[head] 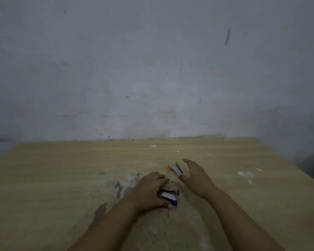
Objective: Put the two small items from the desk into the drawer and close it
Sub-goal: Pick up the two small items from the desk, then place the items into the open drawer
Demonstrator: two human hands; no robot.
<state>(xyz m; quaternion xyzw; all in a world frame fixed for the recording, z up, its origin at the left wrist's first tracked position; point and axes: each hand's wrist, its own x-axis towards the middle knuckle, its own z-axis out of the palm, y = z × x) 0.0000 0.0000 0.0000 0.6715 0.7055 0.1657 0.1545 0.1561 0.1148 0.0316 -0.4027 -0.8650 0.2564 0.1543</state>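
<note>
Two bare hands work a worn, pale wood-grain desk (62, 178), nearest the camera the left hand (149, 192) curled around a small purple-and-silver metal stapler (168, 196), fingers over its top and thumb (168, 205) at the purple end, seemingly closed on it where it lies on the desktop. Just beyond, the right hand (196, 178) is spread wide and holding nothing, thumb tip beside a small orange-and-silver metal stapler (175, 168) lying flat, its orange end pointing away to the left. Both items look light, rigid and smooth-sided, likely to skid on the surface; a pinch across the narrow sides at mid-length should serve best. No drawer is in view. Behind the desk stands a scuffed grey-blue wall (152, 69)
</note>
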